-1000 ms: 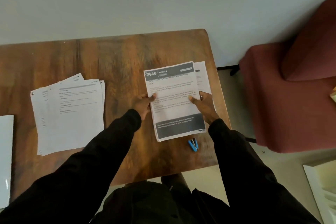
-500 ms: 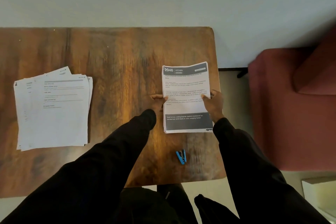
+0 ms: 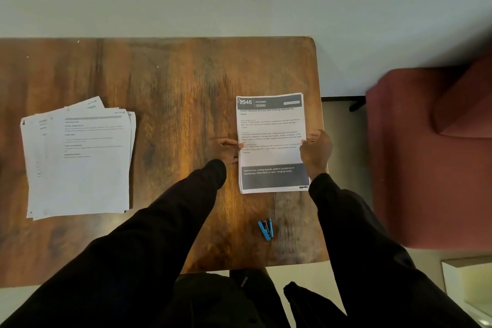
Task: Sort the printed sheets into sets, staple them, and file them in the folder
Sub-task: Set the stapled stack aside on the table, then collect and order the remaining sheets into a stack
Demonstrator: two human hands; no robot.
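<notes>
Blue stapler [image 3: 265,229] lies nearest on the wooden worktop [image 3: 173,82]. Beyond it, the left grip [image 3: 225,150] and right grip [image 3: 316,153] pinch opposite side edges of a squared stack of printed sheets [image 3: 271,125]. A fanned loose pile [image 3: 80,168] lies well apart, leftward.

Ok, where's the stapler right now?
Head view: the blue stapler lies on the table, right side, just nearer the person than the sheet set.
</notes>
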